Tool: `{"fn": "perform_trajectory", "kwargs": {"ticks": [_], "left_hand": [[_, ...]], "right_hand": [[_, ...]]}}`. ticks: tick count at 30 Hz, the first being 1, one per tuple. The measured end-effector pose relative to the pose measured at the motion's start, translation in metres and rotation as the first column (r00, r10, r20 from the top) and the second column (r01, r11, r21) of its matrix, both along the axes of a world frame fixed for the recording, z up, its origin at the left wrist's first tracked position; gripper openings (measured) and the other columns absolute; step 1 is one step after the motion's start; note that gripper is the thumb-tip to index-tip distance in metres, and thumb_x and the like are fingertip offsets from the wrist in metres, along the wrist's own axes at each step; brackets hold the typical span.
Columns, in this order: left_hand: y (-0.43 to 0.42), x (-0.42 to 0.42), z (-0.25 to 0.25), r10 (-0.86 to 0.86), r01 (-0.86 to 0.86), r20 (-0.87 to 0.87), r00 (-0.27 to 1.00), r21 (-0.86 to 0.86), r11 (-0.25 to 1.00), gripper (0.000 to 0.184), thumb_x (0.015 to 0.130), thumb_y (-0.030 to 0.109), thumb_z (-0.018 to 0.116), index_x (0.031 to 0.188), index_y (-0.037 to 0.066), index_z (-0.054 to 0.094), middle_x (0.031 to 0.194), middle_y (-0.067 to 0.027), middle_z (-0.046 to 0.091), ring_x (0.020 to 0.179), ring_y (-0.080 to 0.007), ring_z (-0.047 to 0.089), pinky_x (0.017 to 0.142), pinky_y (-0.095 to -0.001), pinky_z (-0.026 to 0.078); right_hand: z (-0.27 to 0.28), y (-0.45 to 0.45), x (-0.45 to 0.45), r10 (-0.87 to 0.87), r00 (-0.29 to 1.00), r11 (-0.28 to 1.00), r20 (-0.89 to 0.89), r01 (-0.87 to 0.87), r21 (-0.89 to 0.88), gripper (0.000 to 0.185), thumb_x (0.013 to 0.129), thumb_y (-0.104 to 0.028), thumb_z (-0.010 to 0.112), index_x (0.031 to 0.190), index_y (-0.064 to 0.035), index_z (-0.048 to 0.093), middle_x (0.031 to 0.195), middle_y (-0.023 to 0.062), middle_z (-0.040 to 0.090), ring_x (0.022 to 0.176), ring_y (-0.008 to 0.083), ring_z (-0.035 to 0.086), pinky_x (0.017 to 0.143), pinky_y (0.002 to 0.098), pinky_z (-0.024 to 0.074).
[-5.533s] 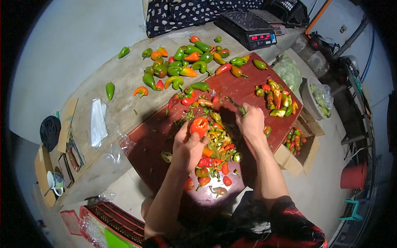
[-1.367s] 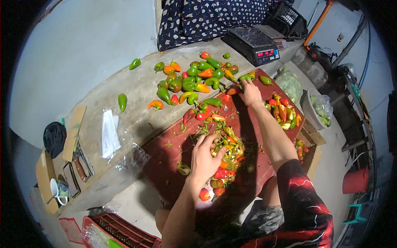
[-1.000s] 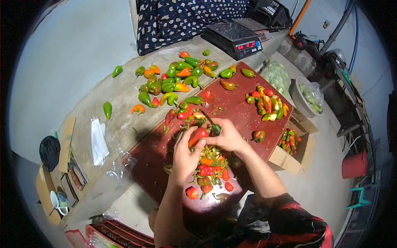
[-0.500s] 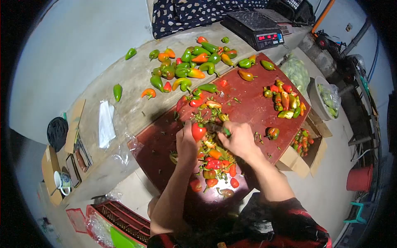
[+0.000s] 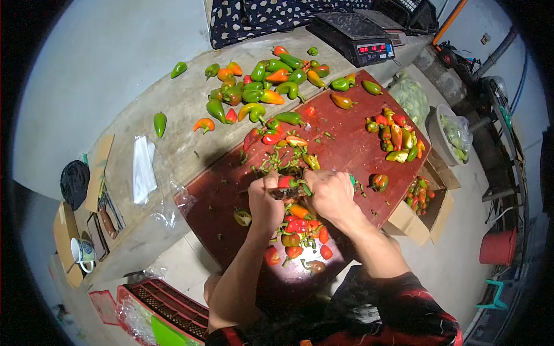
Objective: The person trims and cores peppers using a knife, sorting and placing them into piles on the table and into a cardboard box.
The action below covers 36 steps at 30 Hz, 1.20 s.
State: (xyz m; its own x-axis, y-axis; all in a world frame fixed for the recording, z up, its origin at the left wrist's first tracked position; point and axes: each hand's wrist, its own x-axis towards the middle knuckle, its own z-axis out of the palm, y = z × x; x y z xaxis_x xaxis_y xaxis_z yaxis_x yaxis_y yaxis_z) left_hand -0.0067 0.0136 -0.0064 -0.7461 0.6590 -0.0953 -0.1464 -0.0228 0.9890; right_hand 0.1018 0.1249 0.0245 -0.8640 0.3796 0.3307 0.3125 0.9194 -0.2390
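Observation:
My left hand [image 5: 265, 202] is closed around a red pepper [image 5: 285, 181], whose green stem points toward my other hand. My right hand [image 5: 332, 195] grips a knife; its green handle end [image 5: 352, 180] sticks out past the fingers. The dark blade [image 5: 280, 194] lies across the front of the pepper, close to my left fingers. Whether it has cut in, I cannot tell. Just beyond my hands lies a heap of green stem bits [image 5: 280, 158]. Nearer to me, several red and orange peppers [image 5: 299, 225] are spread on the red-brown board [image 5: 213, 207].
Green, orange and red peppers [image 5: 254, 92] cover part of the concrete ledge. Another pile of peppers [image 5: 398, 138] sits on the board's right side, above a cardboard box [image 5: 412, 222] of peppers. A digital scale [image 5: 352, 37] stands at the back; a mug [image 5: 83, 254] is at left.
The pepper has turned in my left hand, its stem now toward the right. The knife blade has swung across to the left, in front of the pepper.

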Motion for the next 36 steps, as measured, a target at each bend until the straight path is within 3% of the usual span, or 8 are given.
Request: {"fn": "perform_trajectory", "kwargs": {"ticks": [9,11,16,19,23,26,33,36], "left_hand": [[-0.001,0.003,-0.004,-0.053,0.055,-0.060,0.997,0.039,0.998,0.046,0.097,0.039,0.042,0.070,0.005,0.055,0.061,-0.0024,0.055,0.052,-0.0112,0.052,0.046,-0.0261,0.038],[0.000,0.009,0.003,0.011,-0.011,0.161,0.987,-0.004,1.000,0.041,0.096,0.036,0.044,0.073,0.004,0.057,0.062,-0.0038,0.056,0.051,-0.0121,0.053,0.046,-0.0264,0.039],[-0.011,0.001,0.007,-0.041,0.028,0.236,0.971,0.061,0.998,0.034,0.094,0.030,0.044,0.079,0.003,0.059,0.068,-0.0055,0.059,0.054,-0.0128,0.053,0.047,-0.0267,0.041],[-0.003,0.001,0.011,0.019,-0.029,0.261,0.965,0.035,0.999,0.035,0.096,0.027,0.042,0.080,0.003,0.060,0.069,-0.0055,0.059,0.057,-0.0126,0.055,0.050,-0.0260,0.042],[0.010,-0.004,-0.037,0.057,-0.056,-0.015,0.998,0.088,0.995,0.035,0.101,0.023,0.044,0.083,-0.001,0.062,0.069,-0.0022,0.058,0.057,-0.0099,0.048,0.054,-0.0287,0.042],[0.003,0.001,-0.005,-0.026,0.024,0.022,0.999,0.080,0.997,0.025,0.101,0.020,0.049,0.100,0.000,0.065,0.076,0.0004,0.059,0.061,-0.0075,0.047,0.057,-0.0253,0.042],[0.000,-0.002,-0.005,-0.175,0.083,0.232,0.957,0.357,0.930,0.035,0.094,-0.002,0.057,0.127,-0.012,0.051,0.117,-0.0162,0.064,0.103,-0.0220,0.064,0.088,-0.0306,0.050],[-0.003,-0.005,-0.005,-0.125,0.053,0.200,0.972,0.330,0.942,0.038,0.090,-0.007,0.058,0.126,-0.014,0.051,0.117,-0.0190,0.064,0.104,-0.0227,0.064,0.092,-0.0322,0.050]], "right_hand": [[0.001,0.001,0.001,0.079,0.994,0.997,-0.075,-0.077,0.020,0.009,0.081,-0.014,0.056,0.076,-0.0077,0.058,0.063,0.0100,0.060,0.053,0.0312,0.062,0.049,0.0468,0.0505],[-0.013,0.026,0.003,-0.146,0.972,0.983,0.186,0.121,0.138,0.013,0.084,-0.017,0.056,0.076,-0.0076,0.060,0.064,0.0122,0.062,0.056,0.0335,0.064,0.054,0.0481,0.0530],[-0.010,0.074,0.007,-0.329,0.944,0.943,-0.014,0.328,-0.053,0.013,0.081,-0.017,0.066,0.076,-0.0058,0.062,0.065,0.0206,0.063,0.064,0.0396,0.066,0.061,0.0516,0.0535],[-0.020,0.053,0.004,-0.160,0.976,0.909,-0.145,0.088,-0.406,0.026,0.080,-0.010,0.067,0.063,-0.0025,0.048,0.054,0.0159,0.052,0.048,0.0297,0.054,0.051,0.0412,0.0441],[-0.020,0.034,0.000,-0.074,0.943,0.521,-0.326,-0.242,-0.819,0.031,0.084,-0.020,0.076,0.074,-0.0088,0.048,0.063,-0.0071,0.041,0.059,0.0059,0.037,0.051,0.0266,0.0327],[-0.014,0.029,0.001,0.051,0.979,0.452,-0.198,-0.199,-0.869,0.036,0.086,-0.021,0.077,0.110,-0.0041,0.056,0.072,-0.0068,0.050,0.067,0.0033,0.044,0.058,0.0221,0.0370],[0.006,0.042,0.012,-0.037,0.946,0.135,-0.323,-0.316,-0.939,0.042,0.085,-0.007,0.075,0.121,-0.0031,0.053,0.098,0.0000,0.063,0.086,0.0077,0.058,0.075,0.0254,0.0493],[0.003,0.042,0.009,-0.008,0.919,0.206,-0.394,-0.384,-0.900,0.043,0.084,-0.005,0.075,0.120,-0.0040,0.052,0.101,0.0000,0.062,0.090,0.0091,0.058,0.080,0.0268,0.0487]]}}
